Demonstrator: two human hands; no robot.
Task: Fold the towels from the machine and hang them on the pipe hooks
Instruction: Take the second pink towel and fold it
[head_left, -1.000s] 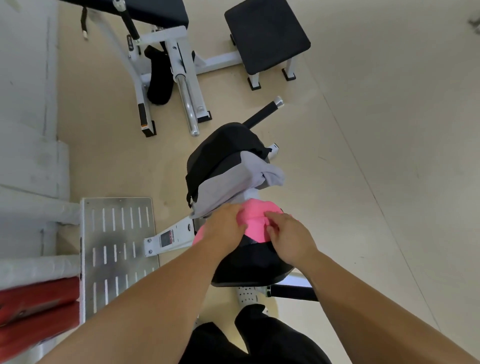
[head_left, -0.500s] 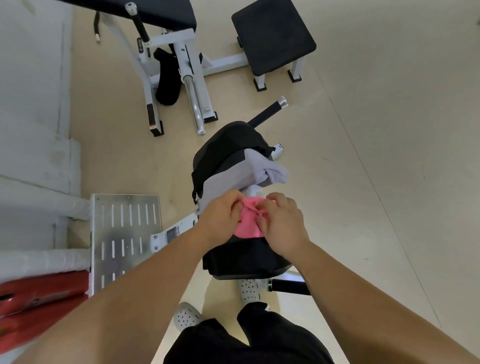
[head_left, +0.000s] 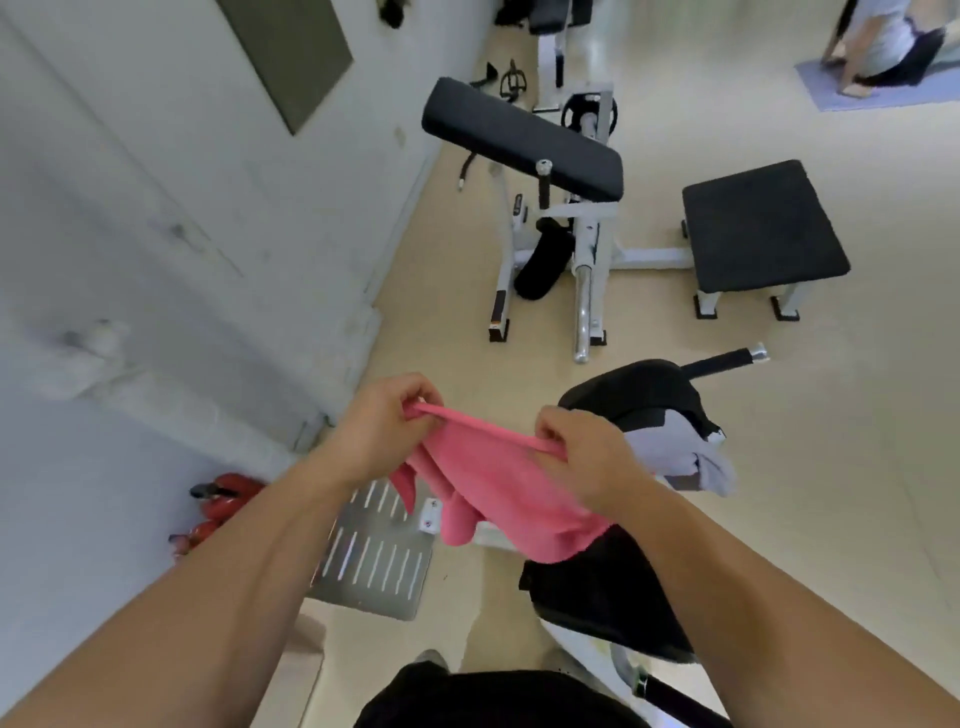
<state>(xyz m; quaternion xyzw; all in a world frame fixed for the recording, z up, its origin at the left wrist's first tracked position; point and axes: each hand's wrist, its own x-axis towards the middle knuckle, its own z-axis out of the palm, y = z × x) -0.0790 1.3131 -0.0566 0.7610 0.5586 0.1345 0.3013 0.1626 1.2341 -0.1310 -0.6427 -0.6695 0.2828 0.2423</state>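
A pink towel (head_left: 498, 493) hangs in the air in front of me, its top edge stretched between my two hands. My left hand (head_left: 382, 428) pinches the towel's left end. My right hand (head_left: 582, 457) grips the right end with curled fingers. Below and to the right stands the black padded seat of a gym machine (head_left: 639, 395). A grey towel (head_left: 680, 457) lies draped over that seat, beside a black cloth. No pipe hooks show in this view.
A white-framed bench with a black pad (head_left: 519, 137) and a black square seat (head_left: 761, 228) stand ahead on the beige floor. A slotted metal footplate (head_left: 379, 566) lies below my left arm. Red weights (head_left: 218, 509) sit by the white wall. A person exercises on a mat (head_left: 883, 52) far right.
Both hands lifted the pink towel off the machine seat and pulled its top edge apart. My head tilted up, bringing the wall and far room into view.
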